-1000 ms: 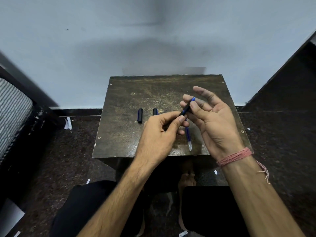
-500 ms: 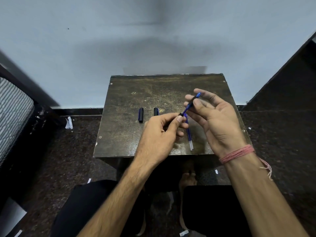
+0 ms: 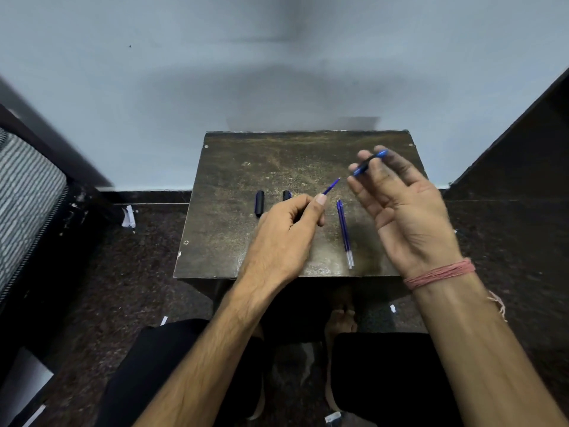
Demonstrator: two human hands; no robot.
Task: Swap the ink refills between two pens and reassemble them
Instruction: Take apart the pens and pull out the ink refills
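Observation:
My left hand [image 3: 289,235] pinches a blue ink refill [image 3: 332,186] whose tip points up and to the right. My right hand [image 3: 403,217], palm toward me, holds a black and blue pen barrel [image 3: 369,163] between thumb and fingertips, a short gap away from the refill's tip. Two more refills [image 3: 345,232] lie side by side on the dark wooden table [image 3: 246,241] between my hands. A dark pen cap [image 3: 259,203] lies on the table to the left, and a second dark cap [image 3: 287,195] shows just behind my left hand.
The small table stands against a pale wall. A striped cushion [image 3: 24,198] is at the far left and a dark panel [image 3: 517,155] at the right. Scraps of white paper [image 3: 128,216] lie on the dark floor. My knees and a foot are below the table.
The two hands have moved apart: the refill has come out of the barrel, the left hand keeping the refill and the right hand carrying the barrel up and to the right.

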